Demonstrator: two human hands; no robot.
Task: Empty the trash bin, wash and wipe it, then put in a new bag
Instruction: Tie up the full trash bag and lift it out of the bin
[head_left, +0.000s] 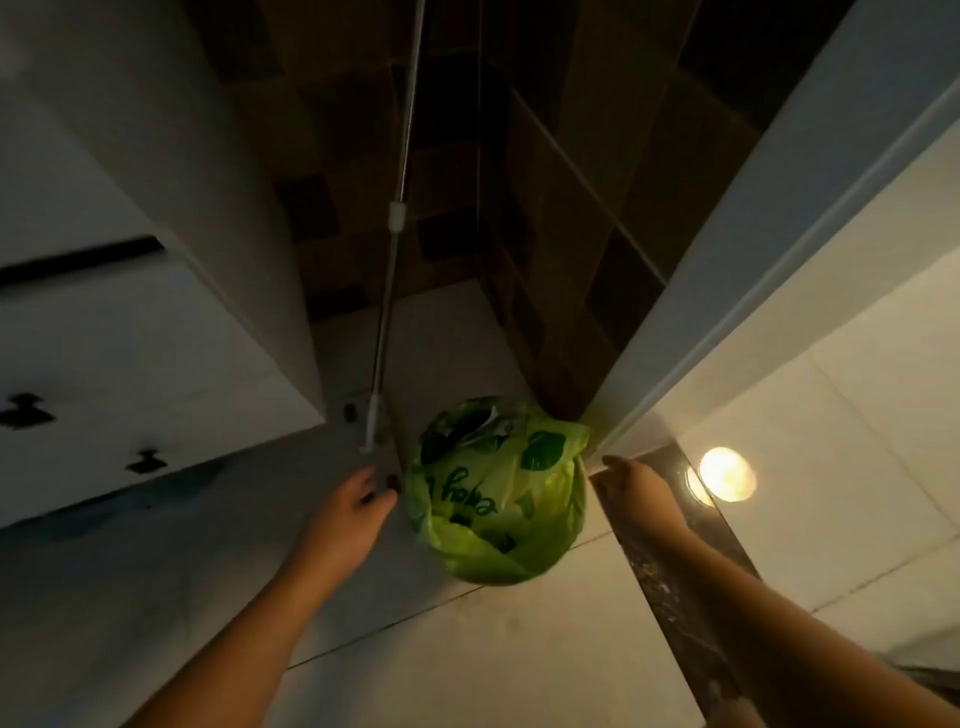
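Crinkly green plastic bag (498, 493) in round bin, btwn both hands.

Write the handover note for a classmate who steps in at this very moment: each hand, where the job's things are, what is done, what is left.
Left hand: empty, fingers loosely curled, just left of the green bag.
Right hand: empty, reaching at the bag's right side beside the door frame.
The bag, with rubbish inside, sits on the tiled floor near a mop pole; the bin itself is hidden under it.
Done: nothing visible.
Left: lift the bag out, wash, wipe, fit a new bag.
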